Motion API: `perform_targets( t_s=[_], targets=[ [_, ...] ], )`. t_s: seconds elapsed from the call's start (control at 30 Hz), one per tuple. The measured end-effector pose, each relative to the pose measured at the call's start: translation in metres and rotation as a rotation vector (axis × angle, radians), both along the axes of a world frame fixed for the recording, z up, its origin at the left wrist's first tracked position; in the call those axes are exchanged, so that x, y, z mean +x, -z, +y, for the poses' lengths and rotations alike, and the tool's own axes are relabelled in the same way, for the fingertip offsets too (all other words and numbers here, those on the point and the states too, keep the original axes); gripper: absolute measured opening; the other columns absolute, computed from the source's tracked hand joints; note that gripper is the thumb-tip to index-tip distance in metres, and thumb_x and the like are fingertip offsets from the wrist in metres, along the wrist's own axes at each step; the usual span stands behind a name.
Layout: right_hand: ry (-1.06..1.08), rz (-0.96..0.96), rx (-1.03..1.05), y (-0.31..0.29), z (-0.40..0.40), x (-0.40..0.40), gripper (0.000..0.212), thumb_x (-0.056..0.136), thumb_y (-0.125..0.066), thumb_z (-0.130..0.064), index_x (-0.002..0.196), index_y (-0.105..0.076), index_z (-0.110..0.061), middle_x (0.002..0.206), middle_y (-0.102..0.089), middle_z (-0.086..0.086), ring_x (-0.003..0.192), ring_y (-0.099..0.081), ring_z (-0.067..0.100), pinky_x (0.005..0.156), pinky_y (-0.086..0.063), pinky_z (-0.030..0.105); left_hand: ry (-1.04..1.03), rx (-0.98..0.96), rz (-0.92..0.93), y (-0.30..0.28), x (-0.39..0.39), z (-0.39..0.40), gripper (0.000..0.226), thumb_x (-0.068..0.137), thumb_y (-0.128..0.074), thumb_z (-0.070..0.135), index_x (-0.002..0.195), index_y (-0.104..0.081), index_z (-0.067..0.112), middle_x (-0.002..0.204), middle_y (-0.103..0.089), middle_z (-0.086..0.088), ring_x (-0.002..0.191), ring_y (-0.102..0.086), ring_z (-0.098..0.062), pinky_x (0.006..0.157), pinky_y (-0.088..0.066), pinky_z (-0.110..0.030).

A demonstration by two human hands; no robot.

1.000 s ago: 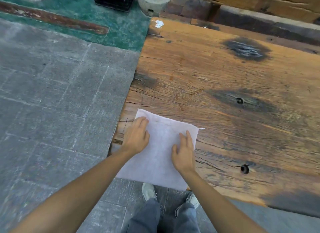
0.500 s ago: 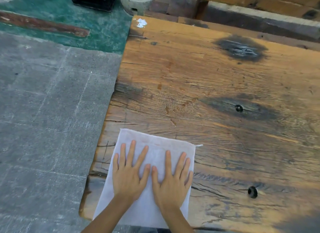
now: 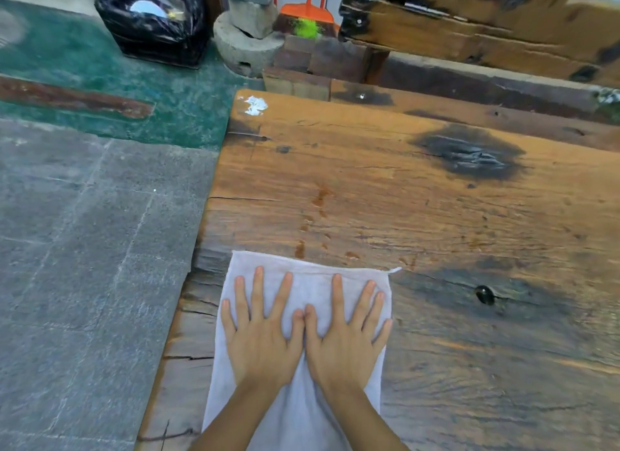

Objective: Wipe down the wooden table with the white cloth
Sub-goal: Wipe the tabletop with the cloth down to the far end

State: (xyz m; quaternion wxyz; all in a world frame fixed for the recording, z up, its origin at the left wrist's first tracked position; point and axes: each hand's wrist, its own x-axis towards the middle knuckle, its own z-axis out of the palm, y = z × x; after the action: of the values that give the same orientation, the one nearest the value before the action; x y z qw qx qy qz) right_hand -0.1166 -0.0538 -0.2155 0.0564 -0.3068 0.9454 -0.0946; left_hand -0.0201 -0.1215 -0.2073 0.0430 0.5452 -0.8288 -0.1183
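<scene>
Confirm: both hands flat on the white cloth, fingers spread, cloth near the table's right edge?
Not quite. In the head view the left hand and right hand do press flat, fingers spread, on the white cloth, but it lies near the wooden table's left edge.

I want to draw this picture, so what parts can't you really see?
All in the head view:
- Wood under the white cloth: covered by the cloth.
- Cloth beneath the left hand and right hand: hidden by the flat, spread palms.
- The cloth's near end and the wooden table's near and right sides: cut off by the picture edges.
- Contents of the black bag: too small and shiny to tell.
</scene>
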Motion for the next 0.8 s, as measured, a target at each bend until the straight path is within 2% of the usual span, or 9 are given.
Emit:
perform_targets(
  t_s=[0.2, 0.4, 0.6, 0.8],
  targets=[
    [-0.057, -0.041, 0.001, -0.001, -0.101, -0.071, 0.075, 0.093, -0.027, -0.073, 0.158, 0.002, -0.049, 0.170, 0.012, 0.009, 0.157, 0.013, 0.027, 0.123, 0.006, 0.055, -0.051, -0.001, 0.030, 0.007, -0.067, -0.093, 0.064, 0.096, -0.029, 0.065, 0.156, -0.015, 0.048, 0.171, -0.004, 0.003, 0.158, 0.002, -0.027, 0.125, -0.005, -0.054],
    [-0.095, -0.083, -0.003, -0.001, -0.201, -0.135, 0.065, 0.098, -0.013, -0.067, 0.155, 0.016, -0.051, 0.168, 0.025, 0.008, 0.154, 0.026, 0.025, 0.122, 0.014, 0.055, -0.061, -0.022, 0.038, 0.012, -0.132, -0.194, 0.067, 0.092, -0.010, 0.069, 0.156, -0.004, 0.051, 0.170, 0.007, 0.005, 0.157, 0.010, -0.026, 0.124, 0.006, -0.051],
    [-0.198, -0.031, -0.018, -0.002, -0.295, -0.193, 0.056, 0.105, -0.013, -0.052, 0.158, 0.007, -0.048, 0.170, 0.016, 0.003, 0.156, 0.018, 0.024, 0.122, 0.012, 0.054, -0.086, -0.065, 0.045, 0.016, -0.192, -0.284, 0.064, 0.095, -0.014, 0.067, 0.156, -0.010, 0.049, 0.171, 0.003, 0.005, 0.157, 0.007, -0.028, 0.124, 0.004, -0.053],
    [-0.317, -0.004, -0.032, -0.008, -0.356, -0.234, 0.055, 0.106, -0.013, -0.046, 0.160, 0.001, -0.043, 0.171, 0.009, 0.001, 0.157, 0.011, 0.024, 0.123, 0.005, 0.056, -0.006, -0.072, 0.014, 0.012, -0.224, -0.342, 0.056, 0.100, -0.006, 0.058, 0.156, -0.005, 0.050, 0.171, 0.006, 0.007, 0.156, 0.012, -0.026, 0.124, 0.007, -0.053]
  ],
)
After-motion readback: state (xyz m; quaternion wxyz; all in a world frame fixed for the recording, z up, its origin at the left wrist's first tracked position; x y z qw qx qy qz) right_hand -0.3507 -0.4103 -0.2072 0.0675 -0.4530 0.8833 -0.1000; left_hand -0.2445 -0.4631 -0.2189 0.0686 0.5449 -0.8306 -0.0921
